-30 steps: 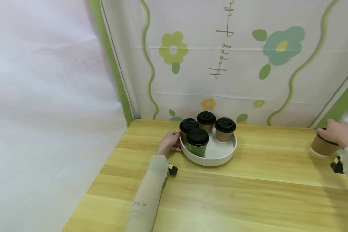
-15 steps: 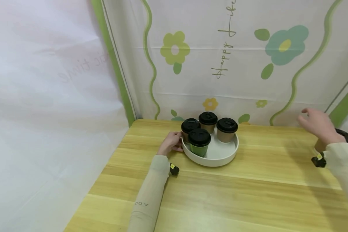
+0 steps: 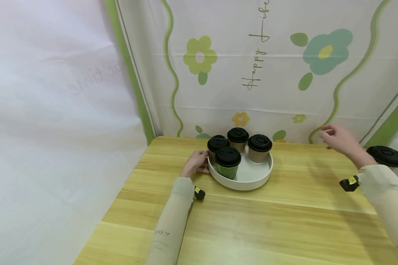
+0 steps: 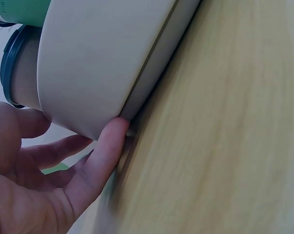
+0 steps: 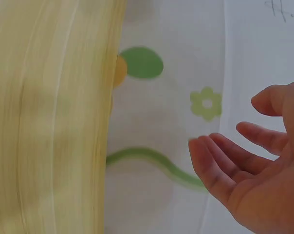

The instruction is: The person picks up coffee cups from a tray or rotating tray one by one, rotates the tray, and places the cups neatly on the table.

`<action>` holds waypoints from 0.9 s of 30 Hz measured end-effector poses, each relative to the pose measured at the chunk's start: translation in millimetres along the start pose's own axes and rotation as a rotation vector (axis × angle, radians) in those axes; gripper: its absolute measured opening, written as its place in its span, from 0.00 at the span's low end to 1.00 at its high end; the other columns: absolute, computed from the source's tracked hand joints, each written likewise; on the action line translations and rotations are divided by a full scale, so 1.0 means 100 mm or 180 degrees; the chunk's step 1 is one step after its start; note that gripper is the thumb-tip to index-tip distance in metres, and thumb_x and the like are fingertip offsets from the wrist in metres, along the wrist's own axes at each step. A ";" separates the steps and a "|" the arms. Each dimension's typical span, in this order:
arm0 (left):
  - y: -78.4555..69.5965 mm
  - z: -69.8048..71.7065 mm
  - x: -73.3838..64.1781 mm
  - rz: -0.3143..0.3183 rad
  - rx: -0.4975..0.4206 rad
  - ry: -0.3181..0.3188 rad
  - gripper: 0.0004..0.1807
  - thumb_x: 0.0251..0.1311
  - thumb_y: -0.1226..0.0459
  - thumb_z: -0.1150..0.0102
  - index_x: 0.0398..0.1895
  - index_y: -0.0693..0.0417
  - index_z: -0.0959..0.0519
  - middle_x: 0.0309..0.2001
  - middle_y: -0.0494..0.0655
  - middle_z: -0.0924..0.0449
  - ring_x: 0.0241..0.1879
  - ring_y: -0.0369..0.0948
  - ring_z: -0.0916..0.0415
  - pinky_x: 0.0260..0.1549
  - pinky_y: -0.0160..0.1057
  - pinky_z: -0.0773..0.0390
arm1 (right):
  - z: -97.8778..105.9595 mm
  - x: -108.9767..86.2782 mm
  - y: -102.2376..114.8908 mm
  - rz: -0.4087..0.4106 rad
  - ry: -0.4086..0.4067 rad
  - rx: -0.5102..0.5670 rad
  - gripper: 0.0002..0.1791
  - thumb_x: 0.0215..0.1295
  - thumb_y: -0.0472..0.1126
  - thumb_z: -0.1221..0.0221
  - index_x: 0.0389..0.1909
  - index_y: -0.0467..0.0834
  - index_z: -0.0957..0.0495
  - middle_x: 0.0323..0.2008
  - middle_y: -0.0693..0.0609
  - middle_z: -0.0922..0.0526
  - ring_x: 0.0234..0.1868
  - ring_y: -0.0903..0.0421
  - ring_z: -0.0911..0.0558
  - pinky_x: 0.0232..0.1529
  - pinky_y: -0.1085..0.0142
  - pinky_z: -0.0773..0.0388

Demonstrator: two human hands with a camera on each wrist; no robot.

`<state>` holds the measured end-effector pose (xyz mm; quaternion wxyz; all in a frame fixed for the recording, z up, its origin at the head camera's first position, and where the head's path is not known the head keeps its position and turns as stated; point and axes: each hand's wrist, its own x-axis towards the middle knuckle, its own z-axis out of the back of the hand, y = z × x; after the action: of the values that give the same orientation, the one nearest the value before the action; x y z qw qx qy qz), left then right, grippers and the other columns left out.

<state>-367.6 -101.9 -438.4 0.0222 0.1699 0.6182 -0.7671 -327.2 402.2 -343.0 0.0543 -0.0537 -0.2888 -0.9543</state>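
Note:
My left hand (image 3: 196, 162) holds the left edge of a white round tray (image 3: 248, 184) on the table. In the left wrist view, my left fingers (image 4: 111, 141) press the tray's side near its base, with the thumb by the rim. Several paper coffee cups with black lids stand in the tray: a green cup (image 3: 227, 169) in front, a brown cup (image 3: 258, 154) at right, others behind. My right hand (image 3: 341, 140) is in the air over the table's back right, its fingers loosely bent around nothing. Partly behind my right wrist stands another black-lidded cup (image 3: 386, 156).
A wooden table (image 3: 268, 228) carries everything. Along its back edge hangs a white curtain (image 3: 225, 95) printed with flowers, and another white sheet (image 3: 59, 147) hangs at left. Black wrist cameras (image 3: 349, 183) sit under both wrists.
My right hand has let go of the brown cup at far right and moved left, away from it. The left hand has stayed at the tray.

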 end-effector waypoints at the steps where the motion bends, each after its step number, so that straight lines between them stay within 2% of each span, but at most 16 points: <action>1: 0.00 0.00 0.00 0.0001 -0.0002 -0.0004 0.21 0.77 0.54 0.61 0.57 0.59 0.25 0.36 0.52 0.27 0.32 0.44 0.25 0.34 0.48 0.14 | -0.03 0.00 0.03 0.0012 0.0027 0.0078 0.36 0.76 0.57 0.61 0.67 0.29 0.40 0.57 0.22 0.31 0.38 0.56 0.18 0.32 0.60 0.16; 4: 0.00 0.01 0.00 0.0004 -0.0004 -0.0014 0.22 0.77 0.54 0.61 0.58 0.58 0.25 0.37 0.52 0.27 0.32 0.44 0.25 0.34 0.47 0.14 | -0.11 0.00 0.11 0.0043 0.0142 0.0318 0.35 0.76 0.56 0.60 0.68 0.30 0.41 0.58 0.23 0.31 0.34 0.75 0.24 0.32 0.66 0.16; 6: 0.00 0.01 0.00 0.0003 -0.0005 -0.0018 0.22 0.77 0.54 0.61 0.58 0.59 0.25 0.37 0.52 0.27 0.32 0.44 0.25 0.33 0.47 0.14 | -0.18 0.00 0.15 0.0073 0.0196 0.0418 0.35 0.76 0.56 0.59 0.68 0.31 0.41 0.59 0.24 0.31 0.33 0.79 0.26 0.33 0.67 0.16; 12: 0.00 0.02 0.00 0.0005 0.0006 -0.0005 0.22 0.77 0.54 0.61 0.58 0.59 0.25 0.39 0.53 0.26 0.33 0.45 0.25 0.33 0.46 0.14 | -0.40 0.00 0.21 0.0156 0.0308 0.0583 0.33 0.77 0.55 0.58 0.67 0.31 0.39 0.57 0.27 0.29 0.35 0.75 0.24 0.34 0.64 0.15; 21: -0.01 0.01 -0.01 0.0038 -0.0008 0.0012 0.22 0.77 0.54 0.61 0.59 0.59 0.26 0.40 0.54 0.26 0.34 0.45 0.25 0.31 0.44 0.14 | -0.67 -0.01 0.31 0.0126 0.0482 0.1169 0.33 0.78 0.53 0.58 0.69 0.30 0.44 0.59 0.24 0.32 0.38 0.66 0.18 0.38 0.56 0.14; 27: -0.01 0.00 -0.02 0.0006 0.0002 0.0005 0.22 0.77 0.54 0.61 0.59 0.60 0.26 0.41 0.55 0.25 0.33 0.45 0.25 0.31 0.45 0.14 | -0.89 0.00 0.37 0.0082 0.0644 0.1253 0.33 0.78 0.53 0.57 0.69 0.30 0.44 0.60 0.24 0.33 0.42 0.59 0.17 0.38 0.57 0.14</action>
<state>-365.9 -101.8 -436.7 0.0223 0.1712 0.6178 -0.7671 -329.0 322.0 -396.2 0.1046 0.0503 -0.4619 -0.8793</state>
